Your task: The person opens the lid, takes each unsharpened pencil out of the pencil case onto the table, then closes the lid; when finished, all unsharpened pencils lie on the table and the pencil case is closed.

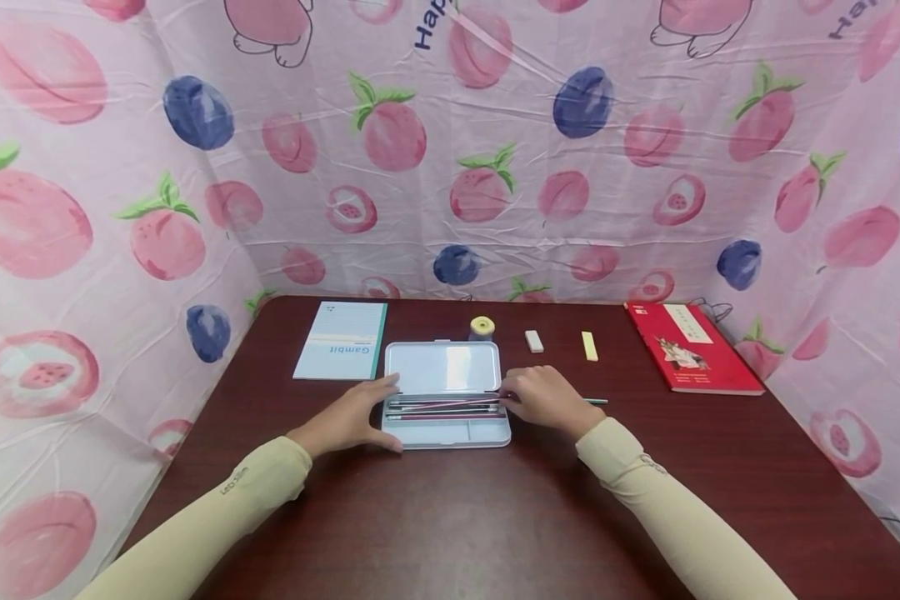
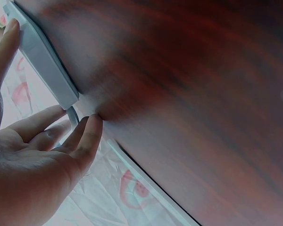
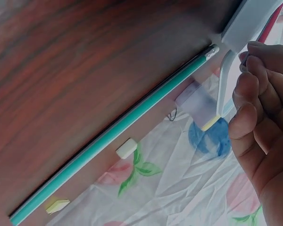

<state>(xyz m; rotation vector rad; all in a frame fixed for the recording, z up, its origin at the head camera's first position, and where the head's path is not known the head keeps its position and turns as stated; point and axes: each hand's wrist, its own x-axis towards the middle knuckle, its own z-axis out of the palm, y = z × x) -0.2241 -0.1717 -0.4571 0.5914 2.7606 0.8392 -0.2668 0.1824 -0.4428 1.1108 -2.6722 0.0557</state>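
A pale blue pencil case (image 1: pixel 426 432) lies with its lid raised in the middle of the table in the head view. Several pencils (image 1: pixel 450 416) lie in its back section. My left hand (image 1: pixel 351 417) holds the case's left end, thumb at the front corner and fingers toward the hinge side. At the right end, my right hand (image 1: pixel 543 398) pinches a pencil (image 1: pixel 487 402) above the case; the fingers partly hide it. A green pencil (image 3: pixel 113 132) lies on the table beside the case, partly hidden behind the right hand in the head view.
Behind the case stands a yellow-topped container (image 1: pixel 482 327). A white eraser (image 1: pixel 534 341) and a yellow block (image 1: pixel 589 346) lie to its right. A notebook (image 1: pixel 341 342) is at the back left, a red book (image 1: pixel 693 350) at the back right. Patterned cloth (image 1: pixel 420 167) hangs around the table.
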